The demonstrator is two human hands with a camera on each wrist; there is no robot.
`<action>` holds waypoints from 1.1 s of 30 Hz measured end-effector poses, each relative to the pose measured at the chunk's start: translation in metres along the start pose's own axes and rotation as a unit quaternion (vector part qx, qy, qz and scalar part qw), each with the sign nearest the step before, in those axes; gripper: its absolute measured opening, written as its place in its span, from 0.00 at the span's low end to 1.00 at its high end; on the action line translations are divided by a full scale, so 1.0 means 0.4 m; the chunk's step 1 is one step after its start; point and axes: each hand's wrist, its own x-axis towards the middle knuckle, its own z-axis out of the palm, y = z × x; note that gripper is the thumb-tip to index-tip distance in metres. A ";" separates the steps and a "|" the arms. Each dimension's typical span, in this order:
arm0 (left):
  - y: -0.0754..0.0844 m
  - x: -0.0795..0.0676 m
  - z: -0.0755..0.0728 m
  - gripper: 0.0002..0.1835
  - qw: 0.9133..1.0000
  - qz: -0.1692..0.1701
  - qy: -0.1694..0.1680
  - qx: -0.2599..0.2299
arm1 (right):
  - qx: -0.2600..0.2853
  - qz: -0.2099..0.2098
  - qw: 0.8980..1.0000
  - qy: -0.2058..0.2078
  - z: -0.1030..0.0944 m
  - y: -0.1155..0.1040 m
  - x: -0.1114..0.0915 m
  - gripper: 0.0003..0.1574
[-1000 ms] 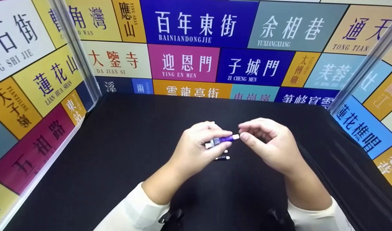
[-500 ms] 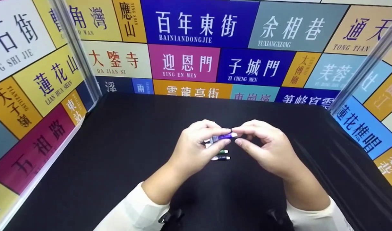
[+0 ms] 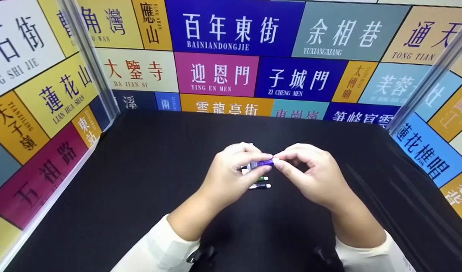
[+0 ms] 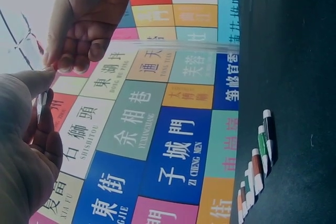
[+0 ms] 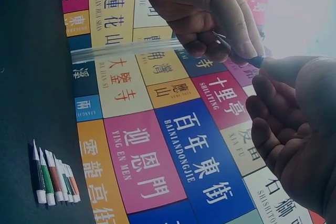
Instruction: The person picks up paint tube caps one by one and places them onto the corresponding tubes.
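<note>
In the head view, my left hand (image 3: 229, 173) pinches a small purple paint tube (image 3: 265, 163) between thumb and fingers, above the black cloth. My right hand (image 3: 316, 175) meets it from the right, with thumb and index finger pinching the tube's white-capped end, which they mostly cover. The left wrist view has the right hand (image 4: 92, 22) with its other fingers curled in below the pinch. From the right wrist view, the left hand (image 5: 210, 19) holds the tube's body, and a thin pointed tail shows behind its fingers.
Several white-capped paint tubes lie side by side on the black cloth (image 3: 159, 170), among them a black tube (image 4: 269, 132), a green tube (image 4: 263, 145) and a brown tube (image 4: 256, 163). Panels with printed street names (image 3: 231, 30) stand around the table's back and sides.
My right hand has come left from beside the tube, and its thumb and index finger have closed on the capped end. The left hand holds the tube in nearly the same place.
</note>
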 end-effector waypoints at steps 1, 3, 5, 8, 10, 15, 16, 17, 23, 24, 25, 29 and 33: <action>-0.001 0.000 0.000 0.14 1.000 0.000 -0.001 0.003 | -0.003 0.000 1.000 -0.002 0.000 0.000 0.000 0.07; -0.002 -0.001 0.001 0.14 1.000 0.000 -0.002 0.011 | -0.007 0.003 1.000 -0.004 0.001 0.000 0.001 0.07; -0.002 -0.001 0.001 0.14 1.000 -0.004 -0.002 0.018 | -0.010 0.005 1.000 -0.004 0.001 -0.001 0.001 0.07; -0.002 0.001 0.000 0.15 1.000 -0.014 0.001 0.028 | -0.008 0.009 1.000 0.001 0.001 -0.004 0.003 0.07; -0.002 0.003 -0.001 0.14 0.999 -0.021 0.004 0.030 | -0.006 0.012 1.000 0.006 0.002 -0.005 0.005 0.07; -0.010 0.006 -0.001 0.14 0.998 -0.037 -0.001 0.044 | -0.006 0.037 0.999 0.012 0.001 0.003 0.005 0.07; -0.012 0.006 0.000 0.14 0.998 -0.040 -0.003 0.046 | -0.005 0.046 0.999 0.012 0.000 0.005 0.004 0.07; -0.014 0.006 0.000 0.14 0.998 -0.043 -0.004 0.048 | -0.005 0.054 0.998 0.012 0.000 0.008 0.004 0.07; -0.027 0.006 0.000 0.14 0.997 -0.056 0.000 0.049 | 0.003 0.084 0.996 0.018 0.001 0.020 0.006 0.07; -0.030 0.005 0.001 0.14 0.997 -0.059 0.000 0.049 | 0.006 0.086 0.996 0.019 0.001 0.021 0.006 0.07; -0.032 0.005 0.001 0.13 0.997 -0.062 -0.001 0.049 | 0.009 0.089 0.996 0.019 0.001 0.021 0.006 0.06; -0.050 0.003 0.004 0.12 0.996 -0.080 -0.006 0.046 | 0.024 0.109 0.993 0.032 -0.003 0.021 0.008 0.06; -0.072 -0.001 0.012 0.12 0.994 -0.101 -0.013 0.038 | 0.023 0.123 0.991 0.053 -0.009 0.021 0.010 0.08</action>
